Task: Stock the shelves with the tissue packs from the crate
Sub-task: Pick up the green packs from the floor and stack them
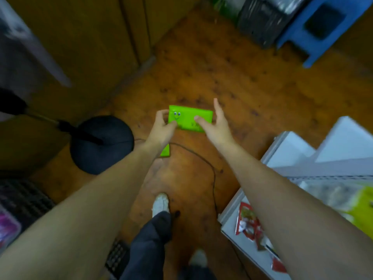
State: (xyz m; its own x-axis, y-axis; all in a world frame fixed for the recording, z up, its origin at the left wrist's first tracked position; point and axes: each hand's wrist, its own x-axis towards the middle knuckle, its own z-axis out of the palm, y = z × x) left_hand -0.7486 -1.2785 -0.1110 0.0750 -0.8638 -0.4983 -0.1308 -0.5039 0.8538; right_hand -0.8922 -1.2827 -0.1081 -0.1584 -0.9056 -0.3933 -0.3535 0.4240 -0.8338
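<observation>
A bright green tissue pack (188, 118) with a small cartoon face hangs above the wooden floor between my two hands. My left hand (163, 128) grips its left end, fingers curled over the top edge and thumb on the front. My right hand (214, 124) touches its right end with the thumb on the front and the other fingers stretched straight upward. A second green pack (165, 151) shows partly under my left wrist. A dark crate (22, 197) lies at the lower left, mostly cut off. White shelves (302, 156) stand at the right.
A black round stand base (101, 144) with a pole sits left of my hands, and a thin black cable (203, 162) runs across the floor. Red snack packets (248, 223) lie on a lower shelf. A blue stool (323, 27) stands at the top right. My feet are below.
</observation>
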